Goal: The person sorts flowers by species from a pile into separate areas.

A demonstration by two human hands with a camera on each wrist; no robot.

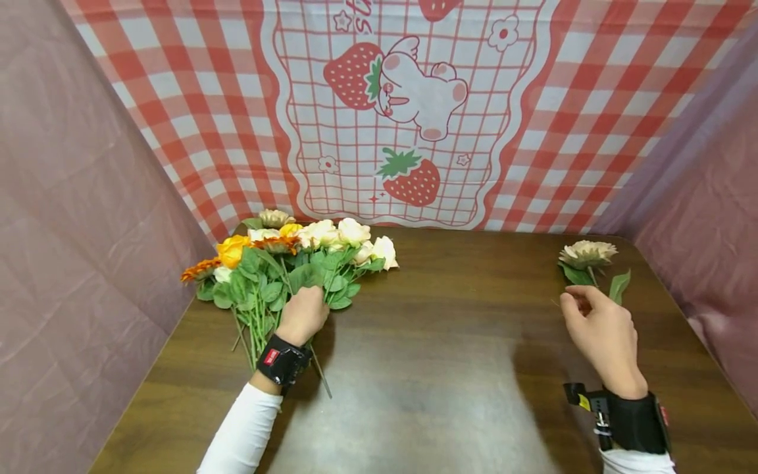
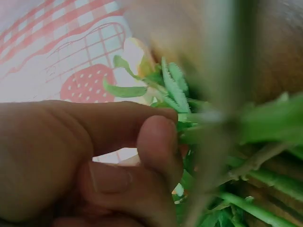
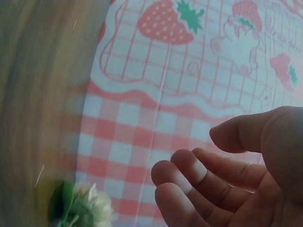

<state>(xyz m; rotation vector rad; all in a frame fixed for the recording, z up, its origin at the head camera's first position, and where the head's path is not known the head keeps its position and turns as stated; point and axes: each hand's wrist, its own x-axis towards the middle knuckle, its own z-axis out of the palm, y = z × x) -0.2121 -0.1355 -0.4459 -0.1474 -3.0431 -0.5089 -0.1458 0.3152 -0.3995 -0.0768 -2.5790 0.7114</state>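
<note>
Apparently, single flowers are being sorted from a bunch (image 1: 272, 289): the left hand (image 1: 303, 315) pinches a stem (image 1: 320, 372) at the counter's (image 1: 426, 342) left, while the right hand (image 1: 605, 334), fingers loosely bent and empty, hovers just beside a lone cream flower (image 1: 586, 253) at the right. Next, I'd judge, the pinched stem needs drawing clear without dragging its crowded neighbours along.
</note>
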